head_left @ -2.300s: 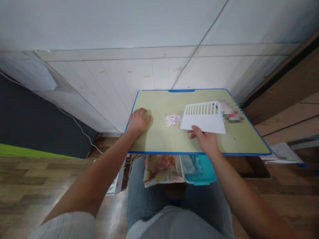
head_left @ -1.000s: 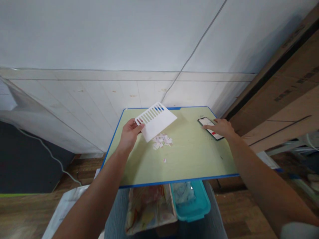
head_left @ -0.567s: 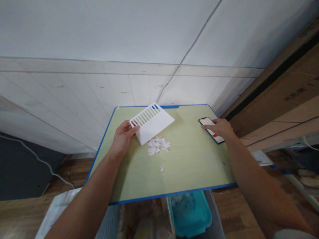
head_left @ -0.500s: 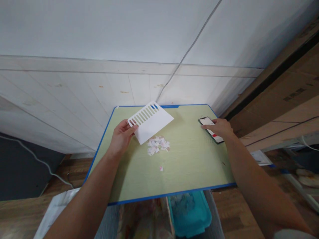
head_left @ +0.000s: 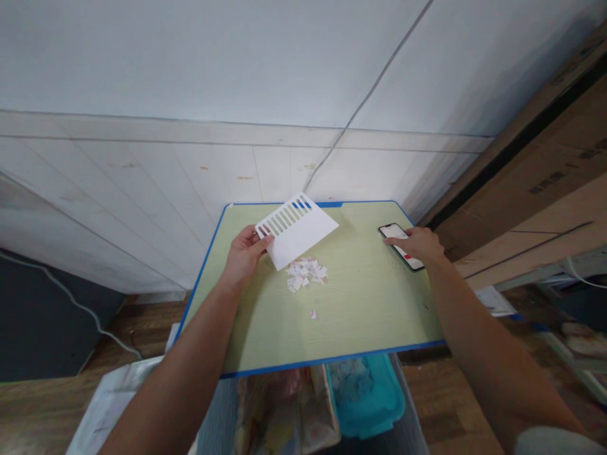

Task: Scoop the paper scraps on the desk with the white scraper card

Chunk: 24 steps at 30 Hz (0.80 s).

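Note:
My left hand (head_left: 247,254) pinches one corner of a flat white sheet (head_left: 306,234) with a row of rounded slots cut along one side. The sheet is held tilted above the board, over the far edge of a small heap of torn paper scraps (head_left: 307,273). A single scrap (head_left: 313,314) lies apart, nearer the front edge. On the right, my right hand (head_left: 418,244) grips a smartphone (head_left: 401,243), thumb over its lit screen and fingers at its far side. The phone seems to rest on the board; its underside is hidden.
The pale green tabletop (head_left: 360,303) has a blue rim and stands against a white wall (head_left: 190,170) with a grey cable (head_left: 370,95). Beneath its front edge are a turquoise tub (head_left: 374,404) and an open box (head_left: 289,417). Large cardboard boxes (head_left: 531,170) stand at right.
The view has shifted slightly, so the board, sheet and left hand appear a little farther right. Both hands keep their holds, and the scraps lie as before.

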{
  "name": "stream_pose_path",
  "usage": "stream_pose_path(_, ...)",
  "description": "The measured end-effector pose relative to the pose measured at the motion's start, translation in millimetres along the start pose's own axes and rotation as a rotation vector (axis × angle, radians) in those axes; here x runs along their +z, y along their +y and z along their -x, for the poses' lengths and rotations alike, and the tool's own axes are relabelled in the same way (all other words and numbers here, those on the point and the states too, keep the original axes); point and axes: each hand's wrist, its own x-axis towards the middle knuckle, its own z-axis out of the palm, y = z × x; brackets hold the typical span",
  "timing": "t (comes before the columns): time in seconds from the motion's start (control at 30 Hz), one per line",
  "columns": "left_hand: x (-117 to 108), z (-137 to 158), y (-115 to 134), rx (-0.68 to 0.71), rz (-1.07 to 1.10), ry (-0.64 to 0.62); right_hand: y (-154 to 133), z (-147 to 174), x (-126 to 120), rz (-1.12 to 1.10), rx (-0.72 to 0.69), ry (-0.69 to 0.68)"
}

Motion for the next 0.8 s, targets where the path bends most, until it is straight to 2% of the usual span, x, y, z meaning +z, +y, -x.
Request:
stream_pose_path(0.17, 0, -1, -4, -0.013, -0.012, -0.020, -12, 6, -7, 0.034, 0.115, -0.066)
stream_pose_path(0.4, 1, -2, -8, -0.010, 0.002, -0.026, -20, 28, -17, -0.023, 0.092, -0.046)
stream_pose_path(0.53, 5, 0, -4, -0.008, 0.021, -0.046, -29, 59, -21, -0.102, 0.024, 0.056)
stream_pose_path(0.67, 12, 6, 3, -0.018, 0.043, -0.105, -65, 119, -17, -0.265, -0.083, 0.134)
stream_pose_path(0.7, 15, 9, 5, -0.032, 0.056, -0.131, -79, 137, -16, -0.473, -0.149, 0.113)
stream_pose_path(0.73, 17, 12, 6, -0.045, 0.071, -0.159, -94, 154, -15, -0.693, -0.218, -0.001)
stream_pose_path(0.8, 22, 18, 6, -0.079, 0.080, -0.241, -126, 183, -16, -1.025, -0.325, -0.336)
